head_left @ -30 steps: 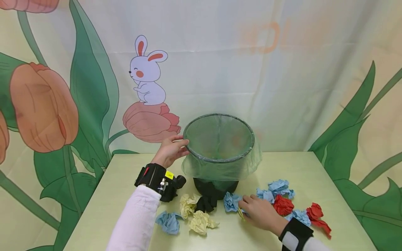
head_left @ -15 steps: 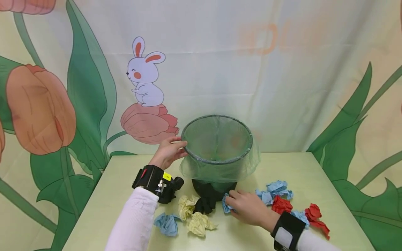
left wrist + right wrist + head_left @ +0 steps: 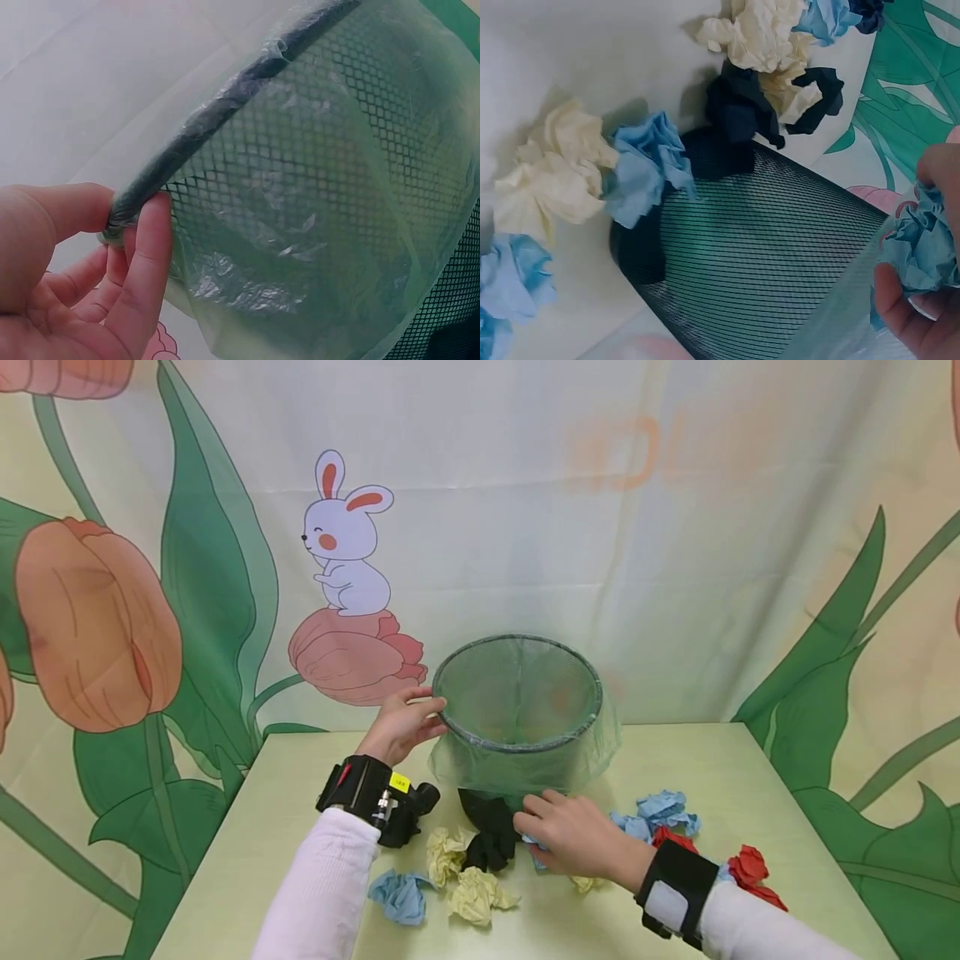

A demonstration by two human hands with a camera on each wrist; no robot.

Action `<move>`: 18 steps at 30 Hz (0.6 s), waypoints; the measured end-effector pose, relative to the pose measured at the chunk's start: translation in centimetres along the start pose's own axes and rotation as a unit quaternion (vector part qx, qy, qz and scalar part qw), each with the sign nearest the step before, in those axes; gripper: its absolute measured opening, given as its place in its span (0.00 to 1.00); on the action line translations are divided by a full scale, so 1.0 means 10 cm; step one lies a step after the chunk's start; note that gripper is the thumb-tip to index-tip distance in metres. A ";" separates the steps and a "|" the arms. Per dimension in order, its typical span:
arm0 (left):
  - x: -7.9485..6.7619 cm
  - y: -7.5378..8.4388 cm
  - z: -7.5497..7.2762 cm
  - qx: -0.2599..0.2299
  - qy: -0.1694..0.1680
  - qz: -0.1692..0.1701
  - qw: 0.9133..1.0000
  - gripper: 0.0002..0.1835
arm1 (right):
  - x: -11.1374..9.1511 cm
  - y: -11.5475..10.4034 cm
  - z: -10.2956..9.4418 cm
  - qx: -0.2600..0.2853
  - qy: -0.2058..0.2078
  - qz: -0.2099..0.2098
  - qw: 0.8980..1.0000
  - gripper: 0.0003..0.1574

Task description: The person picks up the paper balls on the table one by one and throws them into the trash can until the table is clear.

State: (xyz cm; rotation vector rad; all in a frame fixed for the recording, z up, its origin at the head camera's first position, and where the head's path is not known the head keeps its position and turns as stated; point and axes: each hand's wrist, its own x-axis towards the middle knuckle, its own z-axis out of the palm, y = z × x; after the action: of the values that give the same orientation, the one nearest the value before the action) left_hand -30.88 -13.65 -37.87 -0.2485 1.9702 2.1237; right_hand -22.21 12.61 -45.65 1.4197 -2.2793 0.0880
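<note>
My left hand (image 3: 401,724) pinches the lined rim of a black mesh wastebasket (image 3: 195,135) between thumb and fingers. A thin green bin liner (image 3: 255,247) covers the rim and hangs down outside. In front of the basket, low over the table, is my right hand (image 3: 573,835). Its fingers are curled round a crumpled blue paper ball (image 3: 922,244), mostly hidden in the head view. Another blue paper ball (image 3: 649,169) lies against the basket's base beside a yellow paper ball (image 3: 562,172). A black paper ball (image 3: 492,845) lies just left of my right fingers.
Two yellow paper balls (image 3: 480,895) and a blue one (image 3: 399,896) lie at front left. Right of my right hand are blue paper balls (image 3: 666,811) and red ones (image 3: 748,865). A printed curtain (image 3: 675,610) hangs behind the table (image 3: 660,918).
My right hand has moved left and slightly up toward the basket's base, uncovering a yellow paper ball behind it. The left hand keeps its hold on the rim.
</note>
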 end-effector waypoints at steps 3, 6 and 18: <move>0.00 0.00 0.00 0.000 0.002 -0.001 1.000 0.29 | 0.07 0.00 -0.07 -0.004 0.006 -0.013 1.000 0.12; 0.00 0.01 0.00 0.001 0.001 0.000 1.000 0.28 | 0.14 0.01 -0.14 -0.014 0.010 -0.026 1.000 0.11; 0.02 -0.01 0.00 0.002 -0.006 -0.001 1.000 0.29 | 0.46 0.05 -0.48 -0.064 0.040 -0.051 0.996 0.12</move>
State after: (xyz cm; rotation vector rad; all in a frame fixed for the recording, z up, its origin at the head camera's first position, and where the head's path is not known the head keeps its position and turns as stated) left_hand -31.01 -13.69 -37.98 -0.2353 1.9661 2.1148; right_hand -22.69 10.31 -39.42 1.4371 -2.1056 -0.0325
